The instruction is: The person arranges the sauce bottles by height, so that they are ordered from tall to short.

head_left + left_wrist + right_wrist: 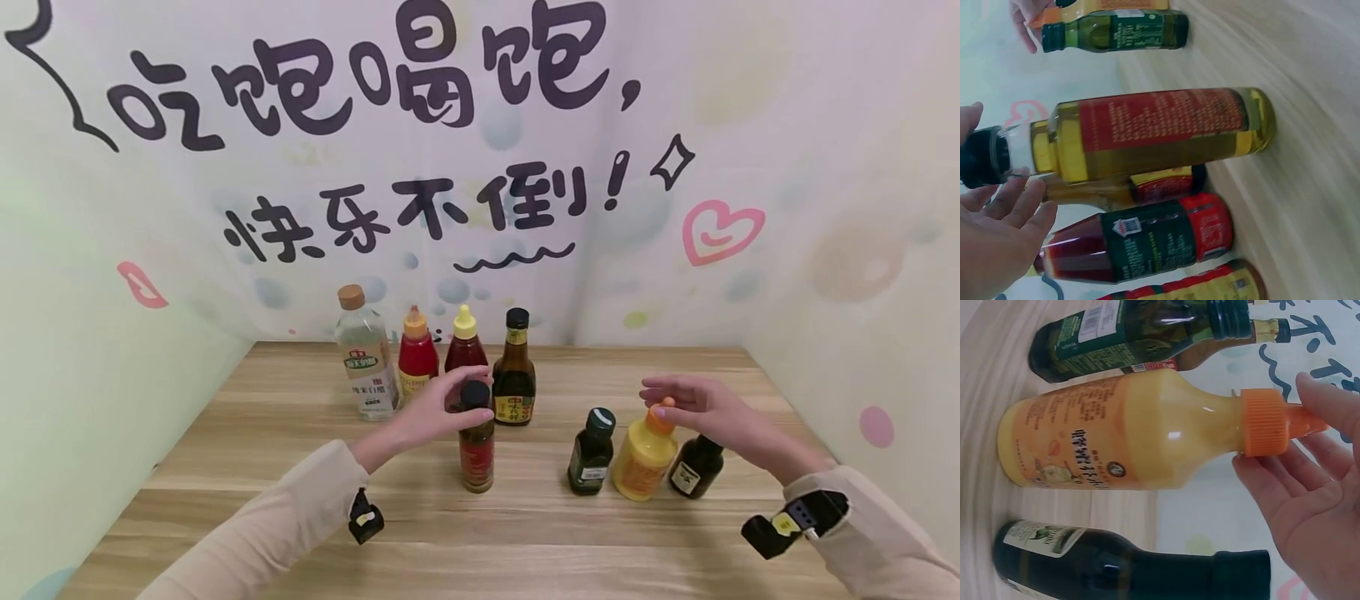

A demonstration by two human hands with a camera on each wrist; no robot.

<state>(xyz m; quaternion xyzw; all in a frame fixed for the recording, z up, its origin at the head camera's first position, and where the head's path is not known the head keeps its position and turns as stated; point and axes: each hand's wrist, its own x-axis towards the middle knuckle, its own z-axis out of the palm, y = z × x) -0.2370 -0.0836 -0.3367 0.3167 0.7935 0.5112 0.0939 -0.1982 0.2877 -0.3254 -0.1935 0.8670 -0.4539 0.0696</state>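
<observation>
In the head view my left hand is at the neck of a clear bottle with a black cap, a red label and amber liquid. The left wrist view shows the fingertips by the neck of that bottle and the thumb beside its cap, fingers loosely extended. My right hand is around the orange nozzle of a yellow squeeze bottle. In the right wrist view, thumb and fingers lie relaxed on either side of the orange cap; firm contact cannot be made out. Both bottles stand upright on the table.
A dark green bottle and a dark slim bottle flank the yellow one. Behind stand a clear vinegar bottle, a red squeeze bottle, a yellow-capped bottle and a brown sauce bottle. A printed curtain hangs behind the table.
</observation>
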